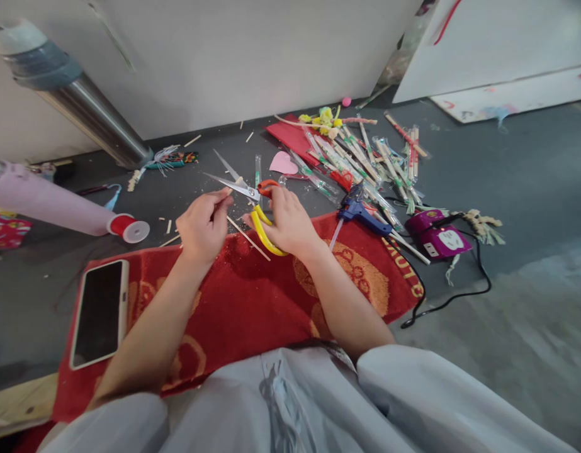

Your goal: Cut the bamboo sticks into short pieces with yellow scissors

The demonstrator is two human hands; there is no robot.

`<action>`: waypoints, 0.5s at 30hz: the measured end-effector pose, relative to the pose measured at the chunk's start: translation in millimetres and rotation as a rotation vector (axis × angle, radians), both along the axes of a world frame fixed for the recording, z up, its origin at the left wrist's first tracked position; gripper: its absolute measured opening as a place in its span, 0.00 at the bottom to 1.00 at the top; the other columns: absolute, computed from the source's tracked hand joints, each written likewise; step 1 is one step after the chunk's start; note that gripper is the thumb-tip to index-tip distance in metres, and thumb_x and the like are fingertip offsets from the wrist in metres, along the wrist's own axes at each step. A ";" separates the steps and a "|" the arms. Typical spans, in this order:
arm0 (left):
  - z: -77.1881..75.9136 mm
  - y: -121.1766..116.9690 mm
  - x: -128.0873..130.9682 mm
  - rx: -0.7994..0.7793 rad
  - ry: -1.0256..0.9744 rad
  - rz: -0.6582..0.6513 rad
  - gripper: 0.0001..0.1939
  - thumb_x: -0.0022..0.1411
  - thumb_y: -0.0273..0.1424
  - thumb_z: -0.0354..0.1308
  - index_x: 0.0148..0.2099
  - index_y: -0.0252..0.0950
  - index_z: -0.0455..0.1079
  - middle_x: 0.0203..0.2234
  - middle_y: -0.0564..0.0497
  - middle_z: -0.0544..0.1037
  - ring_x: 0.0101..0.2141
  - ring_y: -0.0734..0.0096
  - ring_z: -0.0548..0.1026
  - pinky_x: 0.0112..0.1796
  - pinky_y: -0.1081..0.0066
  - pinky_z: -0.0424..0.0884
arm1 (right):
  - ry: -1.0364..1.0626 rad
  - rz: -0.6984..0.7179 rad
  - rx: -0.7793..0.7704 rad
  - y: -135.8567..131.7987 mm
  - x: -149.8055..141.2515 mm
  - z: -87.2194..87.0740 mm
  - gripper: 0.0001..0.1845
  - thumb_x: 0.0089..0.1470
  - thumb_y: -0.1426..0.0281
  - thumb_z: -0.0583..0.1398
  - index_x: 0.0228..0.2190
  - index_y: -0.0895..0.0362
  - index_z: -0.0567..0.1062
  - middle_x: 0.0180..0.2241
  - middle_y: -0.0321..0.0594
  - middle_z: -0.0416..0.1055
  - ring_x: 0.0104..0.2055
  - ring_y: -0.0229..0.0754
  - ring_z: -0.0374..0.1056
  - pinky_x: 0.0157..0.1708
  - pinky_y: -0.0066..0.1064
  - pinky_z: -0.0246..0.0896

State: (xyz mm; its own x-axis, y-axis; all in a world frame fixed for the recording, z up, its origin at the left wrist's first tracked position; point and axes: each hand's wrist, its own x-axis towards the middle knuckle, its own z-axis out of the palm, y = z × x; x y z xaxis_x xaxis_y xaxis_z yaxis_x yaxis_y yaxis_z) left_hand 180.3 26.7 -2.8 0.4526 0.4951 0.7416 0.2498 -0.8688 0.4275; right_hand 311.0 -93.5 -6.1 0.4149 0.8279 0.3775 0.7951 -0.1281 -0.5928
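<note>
My right hand (pixel 290 221) is closed around the scissors (pixel 263 234), which have one yellow and one orange handle loop. Their two blades stand apart and point up and to the left. Close to the lower blade, my left hand (pixel 203 225) pinches thumb against fingers; a small pale bit shows near the blades, but what the fingers hold is too small to make out. Below the scissors a thin wooden stick (pixel 249 239) lies across the edge of the red towel (pixel 252 302). Small pale crumbs and cut stick pieces are scattered around the hands.
A blue glue gun (pixel 366 216) and purple power socket (pixel 436 236) with black cord are at right. Behind lie wrapped chopsticks (pixel 351 157) and a pink paper heart (pixel 283 163). At left are a phone (pixel 100 314), ribbon spool (pixel 129 228), pink cylinder (pixel 54 195) and metal leg (pixel 96 113).
</note>
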 end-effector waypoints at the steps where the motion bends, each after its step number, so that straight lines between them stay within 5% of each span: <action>1: 0.8 -0.6 -0.1 -0.001 -0.003 0.002 0.10 0.63 0.39 0.54 0.36 0.40 0.70 0.32 0.51 0.80 0.34 0.69 0.79 0.36 0.68 0.75 | 0.000 0.002 0.013 -0.4 0.1 0.0 0.37 0.53 0.39 0.48 0.44 0.59 0.64 0.39 0.50 0.68 0.45 0.52 0.64 0.50 0.48 0.58; 15: 5.0 -0.4 -2.6 -0.195 0.014 -0.117 0.12 0.64 0.41 0.53 0.41 0.41 0.74 0.26 0.53 0.80 0.25 0.73 0.76 0.28 0.72 0.73 | 0.064 0.087 0.056 -3.9 1.6 2.3 0.38 0.52 0.39 0.50 0.47 0.59 0.63 0.46 0.51 0.67 0.50 0.51 0.63 0.53 0.48 0.57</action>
